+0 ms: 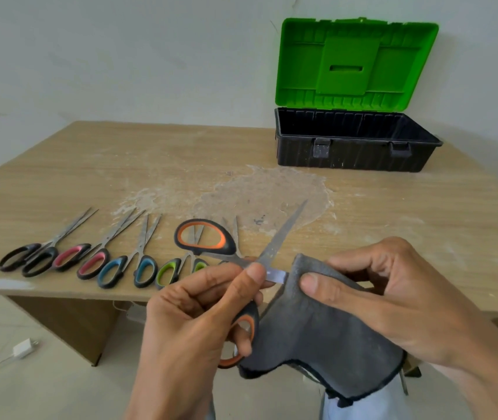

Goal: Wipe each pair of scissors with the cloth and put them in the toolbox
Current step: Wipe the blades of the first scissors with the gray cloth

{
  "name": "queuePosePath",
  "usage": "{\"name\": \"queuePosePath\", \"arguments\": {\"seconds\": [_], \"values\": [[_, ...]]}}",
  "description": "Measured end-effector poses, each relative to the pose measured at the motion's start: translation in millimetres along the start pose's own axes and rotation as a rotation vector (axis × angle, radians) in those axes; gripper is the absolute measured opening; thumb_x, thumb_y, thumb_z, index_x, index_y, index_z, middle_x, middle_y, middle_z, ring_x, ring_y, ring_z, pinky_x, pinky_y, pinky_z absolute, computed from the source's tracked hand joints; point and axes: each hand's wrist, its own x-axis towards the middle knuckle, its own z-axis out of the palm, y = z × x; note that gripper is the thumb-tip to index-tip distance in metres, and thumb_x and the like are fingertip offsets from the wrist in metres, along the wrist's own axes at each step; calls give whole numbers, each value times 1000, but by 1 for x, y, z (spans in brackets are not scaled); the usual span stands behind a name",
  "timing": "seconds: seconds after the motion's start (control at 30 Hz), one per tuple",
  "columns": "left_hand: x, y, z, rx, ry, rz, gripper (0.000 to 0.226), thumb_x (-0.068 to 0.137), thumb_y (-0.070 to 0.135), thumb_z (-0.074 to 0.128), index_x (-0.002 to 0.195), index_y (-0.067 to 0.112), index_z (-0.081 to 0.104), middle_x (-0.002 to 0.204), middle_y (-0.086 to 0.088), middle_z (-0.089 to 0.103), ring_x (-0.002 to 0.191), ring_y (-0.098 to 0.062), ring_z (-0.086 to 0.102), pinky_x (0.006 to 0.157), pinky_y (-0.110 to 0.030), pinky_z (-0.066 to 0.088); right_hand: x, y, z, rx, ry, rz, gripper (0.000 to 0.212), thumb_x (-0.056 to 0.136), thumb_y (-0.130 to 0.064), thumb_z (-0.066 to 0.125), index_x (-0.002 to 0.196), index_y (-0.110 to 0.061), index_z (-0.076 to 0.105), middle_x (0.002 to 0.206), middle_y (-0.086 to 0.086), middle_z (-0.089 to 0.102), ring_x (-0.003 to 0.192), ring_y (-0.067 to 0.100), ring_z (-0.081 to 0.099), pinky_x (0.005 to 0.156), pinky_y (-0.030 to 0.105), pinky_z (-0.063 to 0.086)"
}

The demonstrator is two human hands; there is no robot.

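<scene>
My left hand [199, 322] grips orange-handled scissors [208, 237], spread wide open, near the pivot and lower handle. One blade points up and to the right; the other runs into the grey cloth [317, 338]. My right hand [393, 298] pinches that cloth around the blade, thumb on top. Several more scissors lie in a row on the table: black-handled [29, 259], pink-handled [84, 260], blue-handled [129, 271] and green-handled [170, 269]. The toolbox [354, 153], black with an upright green lid [354, 62], stands open at the back right.
The wooden table [393, 207] has a pale, worn patch in its middle. A white charger and cable [23, 348] lie on the floor at the lower left. The wall is close behind the toolbox.
</scene>
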Motion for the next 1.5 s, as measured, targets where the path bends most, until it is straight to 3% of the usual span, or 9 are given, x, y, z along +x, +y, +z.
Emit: {"name": "queuePosePath", "arguments": {"seconds": [0.13, 0.23, 0.4, 0.5, 0.7, 0.9, 1.0, 1.33, 1.5], "values": [[0, 0, 1, 1, -12, -14, 25, 55, 19, 79, 68, -2, 75, 60, -17, 67, 28, -16, 42, 30, -15, 34, 0, 0, 2, 0, 55, -6, 32, 84, -57, 71, 74, -29, 84, 62, 5, 71, 59, 25, 65, 57, 25, 46], [-1, 0, 3, -9, -29, -12, 27, 51, 20, 81, 66, -1, 73, 57, -17, 66, 26, -17, 44, 31, -14, 34, 2, 1, 8, -19, 55, -41, 45, 88, -60, 72, 82, -17, 84, 72, 11, 76, 70, 31, 72, 67, 46, 56], [0, 3, -4, -19, 11, 53, 22, 58, 18, 78, 69, -1, 75, 62, -19, 67, 30, -17, 41, 31, -16, 35, 3, 1, 4, 16, -15, -37, 30, 83, -46, 72, 77, -20, 85, 59, -3, 70, 54, 8, 61, 58, 12, 42], [0, 5, -13, 10, 11, 79, 23, 65, 19, 78, 74, -2, 75, 65, -18, 67, 34, -18, 41, 33, -16, 35, -1, 3, -5, 46, -20, -21, 28, 85, -53, 73, 82, -29, 87, 73, -4, 79, 68, 6, 73, 60, 18, 51], [-1, 16, -20, 209, -94, 164, 13, 73, 25, 74, 75, 14, 81, 57, -11, 60, 40, -18, 38, 37, -17, 31, -9, 15, -28, 243, 43, 29, 38, 75, -50, 74, 96, -21, 87, 99, 9, 84, 97, 26, 81, 93, 36, 62], [-2, 20, -19, 313, -193, 202, 17, 67, 30, 75, 82, 30, 83, 60, -11, 61, 40, -20, 40, 41, -17, 35, -10, 13, -35, 280, 73, -9, 36, 76, -55, 81, 97, -27, 87, 101, 4, 84, 97, 18, 81, 77, 16, 60], [-2, 20, -22, 367, -263, 209, 19, 70, 28, 75, 88, 31, 82, 57, -4, 59, 39, -19, 40, 41, -18, 36, -12, 15, -39, 269, 64, -16, 54, 67, -70, 82, 101, -28, 87, 102, 4, 84, 98, 19, 81, 79, 19, 61], [-1, 38, -29, 495, -226, 284, 14, 65, 30, 76, 74, 40, 80, 69, -13, 70, 33, -14, 42, 38, -14, 37, -15, 7, -64, 83, 128, -100, 48, 67, -79, 76, 99, -44, 84, 98, -7, 84, 94, 12, 81, 77, 23, 64], [0, 40, -23, 630, -347, 254, 18, 71, 32, 75, 87, 36, 82, 68, -8, 64, 39, 1, 46, 41, -8, 37, -8, 0, -66, -36, 0, -72, 36, 78, -70, 72, 101, -44, 84, 101, -7, 84, 96, 17, 81, 81, 44, 64]]}}
